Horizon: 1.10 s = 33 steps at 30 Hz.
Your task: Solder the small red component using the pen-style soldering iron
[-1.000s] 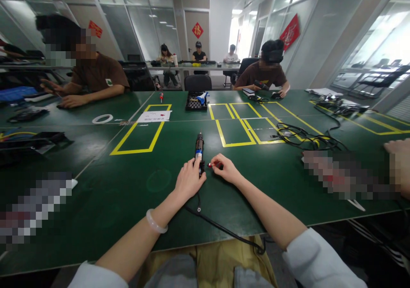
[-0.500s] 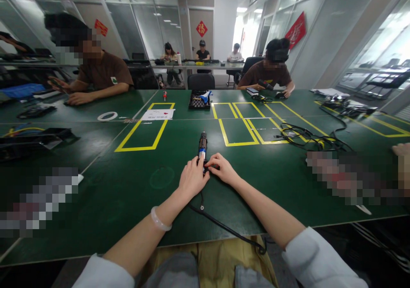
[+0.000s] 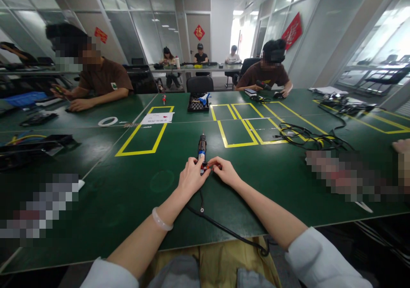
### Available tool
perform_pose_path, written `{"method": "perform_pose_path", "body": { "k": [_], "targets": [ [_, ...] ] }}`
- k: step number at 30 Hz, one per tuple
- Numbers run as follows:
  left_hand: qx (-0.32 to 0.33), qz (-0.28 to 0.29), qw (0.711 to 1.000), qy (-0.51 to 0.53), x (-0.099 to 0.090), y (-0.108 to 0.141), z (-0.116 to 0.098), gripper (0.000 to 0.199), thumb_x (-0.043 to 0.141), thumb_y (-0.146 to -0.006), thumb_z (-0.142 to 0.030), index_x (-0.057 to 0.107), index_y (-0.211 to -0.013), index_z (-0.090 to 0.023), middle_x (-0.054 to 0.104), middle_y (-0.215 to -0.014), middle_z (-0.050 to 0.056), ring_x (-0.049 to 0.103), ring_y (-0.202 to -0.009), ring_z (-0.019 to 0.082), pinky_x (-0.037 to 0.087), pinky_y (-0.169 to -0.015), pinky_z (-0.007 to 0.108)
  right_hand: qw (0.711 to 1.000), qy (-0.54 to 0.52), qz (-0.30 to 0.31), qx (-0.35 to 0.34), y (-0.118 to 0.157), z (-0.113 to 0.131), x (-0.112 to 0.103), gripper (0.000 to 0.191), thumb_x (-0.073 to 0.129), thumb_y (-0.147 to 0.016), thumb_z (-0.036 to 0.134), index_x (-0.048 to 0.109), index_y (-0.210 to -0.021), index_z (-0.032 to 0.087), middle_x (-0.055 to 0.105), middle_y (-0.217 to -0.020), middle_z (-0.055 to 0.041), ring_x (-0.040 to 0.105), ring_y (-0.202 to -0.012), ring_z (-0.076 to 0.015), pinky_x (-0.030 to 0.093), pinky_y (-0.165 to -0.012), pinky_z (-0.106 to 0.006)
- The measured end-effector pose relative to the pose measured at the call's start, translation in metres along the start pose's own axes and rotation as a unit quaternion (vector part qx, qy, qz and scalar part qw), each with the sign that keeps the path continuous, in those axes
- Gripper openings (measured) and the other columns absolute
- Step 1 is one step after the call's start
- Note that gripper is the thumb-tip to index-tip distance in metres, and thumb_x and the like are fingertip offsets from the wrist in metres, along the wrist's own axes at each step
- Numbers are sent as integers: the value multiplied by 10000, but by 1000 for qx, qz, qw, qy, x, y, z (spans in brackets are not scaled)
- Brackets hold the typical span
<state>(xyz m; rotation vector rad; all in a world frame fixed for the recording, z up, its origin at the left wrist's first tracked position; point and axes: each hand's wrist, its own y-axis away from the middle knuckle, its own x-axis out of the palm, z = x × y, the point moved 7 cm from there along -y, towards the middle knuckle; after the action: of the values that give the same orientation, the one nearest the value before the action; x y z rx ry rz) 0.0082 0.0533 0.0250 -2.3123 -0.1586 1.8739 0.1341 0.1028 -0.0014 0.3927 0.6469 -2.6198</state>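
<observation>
Lying lengthwise on the green table is a corded power tool (image 3: 201,144), dark at its far end with a blue and silver middle. My left hand (image 3: 192,176) is closed around its near end, fingers over the left side and thumb at the right. At the tool's right side my right hand (image 3: 226,171) pinches a small red-orange and black part (image 3: 208,167), whose exact kind I cannot make out. A thin wire with a ring terminal (image 3: 202,210) and a thick black cable (image 3: 221,225) emerge below my left hand. My palms hide the tool's rear.
Ahead stands a black tray of small parts (image 3: 196,105) beside a red screwdriver (image 3: 164,99). A white ring (image 3: 108,121) and a paper sheet (image 3: 157,117) lie left of centre, coiled black cables (image 3: 297,134) to the right. Two co-workers sit across the table.
My left fingers have drawn back and bent more. My right hand has shifted slightly right, and the red-orange part now shows between the hands. The tool keeps its place on the table.
</observation>
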Motion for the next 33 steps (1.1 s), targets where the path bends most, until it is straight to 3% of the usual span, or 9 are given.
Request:
{"method": "perform_pose_path", "body": {
  "k": [10,16,21,29,33],
  "targets": [
    [-7,18,999,-39,-3,-6,4,533,424,-883,-540,419,-1386,-363,444,-1077,91,509,-958,231,435,-711,295,999,-46,15,16,2,-7,-3,330,446,-788,96,569,-1083,177,687,-951,-44,618,-765,-129,487,-698,-263],
    [-4,14,996,-91,-16,-5,32,555,442,-864,-546,429,-1387,-363,455,-1114,97,493,-949,240,433,-756,327,997,-64,9,36,3,-16,-13,295,459,-822,155,548,-1102,182,647,-943,-34,585,-676,-102,492,-687,-260],
    [-50,28,992,-116,-29,-6,87,568,384,-875,-544,422,-1405,-344,462,-1136,118,502,-965,266,435,-802,370,997,-71,12,42,4,-19,-14,280,467,-830,173,548,-1098,177,635,-923,-31,576,-656,-96,491,-674,-257],
    [-195,45,973,-116,-50,0,223,618,340,-883,-532,338,-1452,-293,434,-1247,180,495,-1055,348,430,-836,454,998,-47,32,41,5,-15,-11,260,469,-855,187,554,-1100,174,642,-902,-30,579,-660,-96,486,-672,-250],
    [-258,42,959,-109,-64,6,276,639,374,-876,-542,336,-1454,-273,424,-1291,195,478,-1089,372,429,-821,455,998,-37,40,36,5,-14,-10,256,471,-860,187,555,-1101,169,649,-897,-33,580,-682,-103,483,-676,-252]
  ]
}}
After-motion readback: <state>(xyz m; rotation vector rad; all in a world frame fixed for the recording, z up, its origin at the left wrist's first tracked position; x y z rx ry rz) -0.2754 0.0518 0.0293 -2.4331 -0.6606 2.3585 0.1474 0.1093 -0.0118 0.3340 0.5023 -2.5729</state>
